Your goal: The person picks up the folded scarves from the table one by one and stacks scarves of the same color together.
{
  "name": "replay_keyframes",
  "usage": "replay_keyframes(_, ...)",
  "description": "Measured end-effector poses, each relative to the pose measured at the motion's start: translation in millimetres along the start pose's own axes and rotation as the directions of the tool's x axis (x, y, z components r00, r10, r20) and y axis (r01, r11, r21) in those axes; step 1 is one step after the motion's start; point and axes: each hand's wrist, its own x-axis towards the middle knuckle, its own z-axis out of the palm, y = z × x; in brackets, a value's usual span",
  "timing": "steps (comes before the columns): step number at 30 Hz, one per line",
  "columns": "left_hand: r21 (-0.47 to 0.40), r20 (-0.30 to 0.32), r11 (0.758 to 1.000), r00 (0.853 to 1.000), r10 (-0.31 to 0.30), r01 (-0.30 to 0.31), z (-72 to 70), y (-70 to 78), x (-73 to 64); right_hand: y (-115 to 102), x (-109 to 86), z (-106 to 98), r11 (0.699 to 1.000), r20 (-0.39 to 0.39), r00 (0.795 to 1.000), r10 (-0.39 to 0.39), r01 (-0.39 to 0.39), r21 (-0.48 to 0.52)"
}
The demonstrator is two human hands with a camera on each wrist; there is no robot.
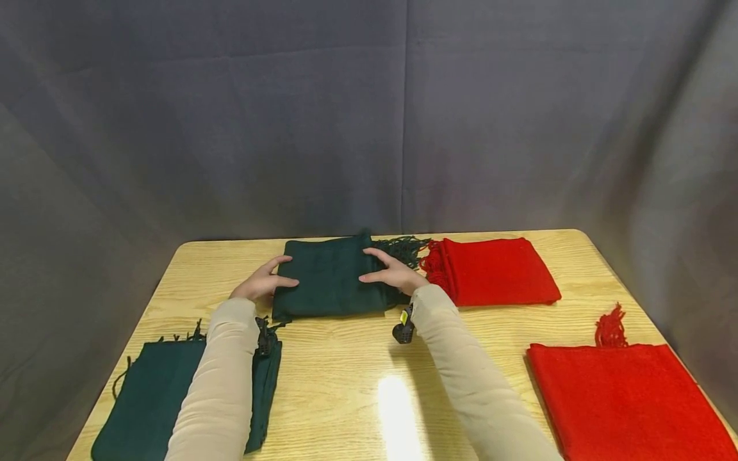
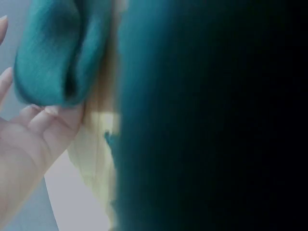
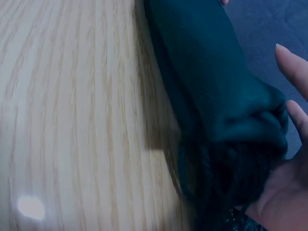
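Note:
A folded dark green scarf (image 1: 325, 278) lies near the table's back edge, its fringe at the right end. My left hand (image 1: 264, 280) is at the scarf's left end, thumb and a finger reaching over its edge. In the left wrist view, that hand (image 2: 33, 139) has some fingers against the folded green end. At the scarf's right end, my right hand (image 1: 394, 274) has thumb and forefinger extended over the cloth, next to the fringe (image 1: 406, 248). Its fingers look spread in the right wrist view, with the palm beside the fringe.
Another folded green scarf (image 1: 150, 390) lies front left, partly under my left forearm. A folded red scarf (image 1: 501, 272) sits back right, its fringe touching the green fringe. One more red scarf (image 1: 634, 397) lies front right. A grey curtain (image 1: 323, 128) hangs behind the wooden table (image 1: 334, 378).

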Motion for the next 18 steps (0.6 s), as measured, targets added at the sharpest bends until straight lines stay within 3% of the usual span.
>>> replay_keyframes(7,0.001,0.004,0.999,0.999,0.038,-0.038,6.2,2.2,4.4,2.6,4.2,3.5,0.999,-0.068,0.997,0.043,-0.042,0.008)
replay_keyframes(18,0.119,-0.013,0.99,0.997,0.076,-0.074,7.8,7.2,6.3,8.4,3.1,5.2,0.998,-0.158,0.985,0.069,-0.069,0.006)
